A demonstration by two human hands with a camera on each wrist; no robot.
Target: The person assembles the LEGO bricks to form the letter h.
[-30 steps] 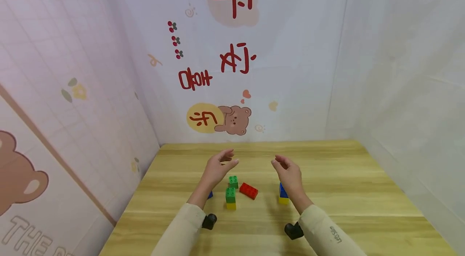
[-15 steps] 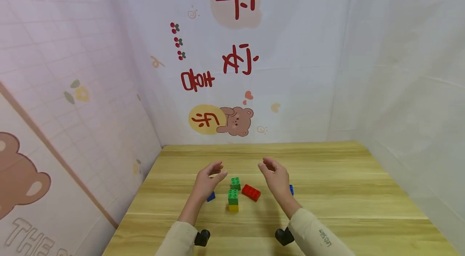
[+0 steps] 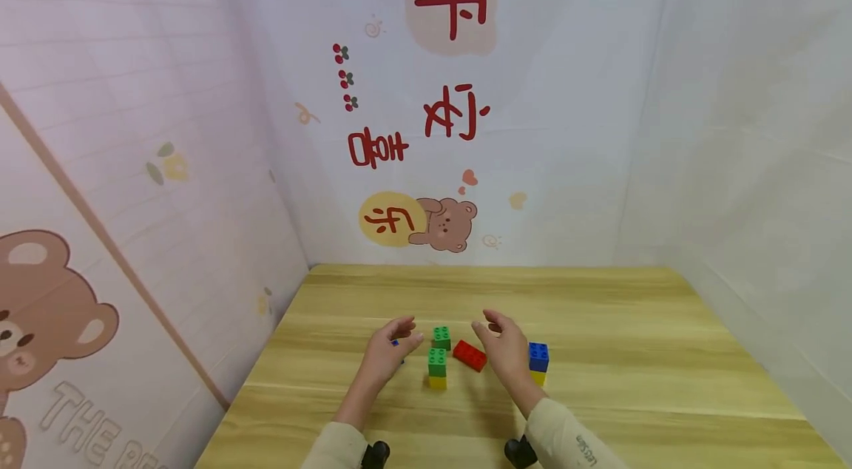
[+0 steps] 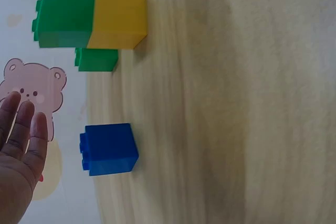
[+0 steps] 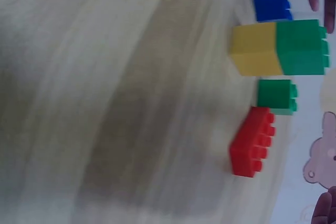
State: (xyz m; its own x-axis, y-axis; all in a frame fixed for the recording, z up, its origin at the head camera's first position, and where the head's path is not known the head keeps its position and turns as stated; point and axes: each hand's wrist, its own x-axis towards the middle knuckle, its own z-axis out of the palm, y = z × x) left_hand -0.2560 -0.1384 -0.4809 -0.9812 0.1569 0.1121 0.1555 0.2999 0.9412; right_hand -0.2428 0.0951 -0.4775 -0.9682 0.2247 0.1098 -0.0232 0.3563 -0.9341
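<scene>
My left hand [image 3: 384, 352] hovers above a blue brick [image 4: 110, 149], fingers loosely bent and holding nothing; in the head view the hand mostly hides that brick. To its right a green brick sits on a yellow one, making a stack [image 3: 437, 367]. Just behind that stack is a single green brick [image 3: 442, 337]. A long red brick [image 3: 470, 355] lies at a slant between the stack and my right hand [image 3: 506, 352]. That hand is also raised, its fingers relaxed around nothing. Beside it, on the right, stands a blue-on-yellow stack [image 3: 538, 362], partly covered by the hand.
The wood-grain table [image 3: 639, 358] meets a printed white cloth wall [image 3: 552, 158] at the back, with more cloth at both sides. Black wrist mounts [image 3: 376, 453] show at the cuffs.
Both hands have come down and nearer. My right hand has shifted left, uncovering the blue-on-yellow stack; my left hand has moved left, over the blue brick. The head view has turned slightly left.
</scene>
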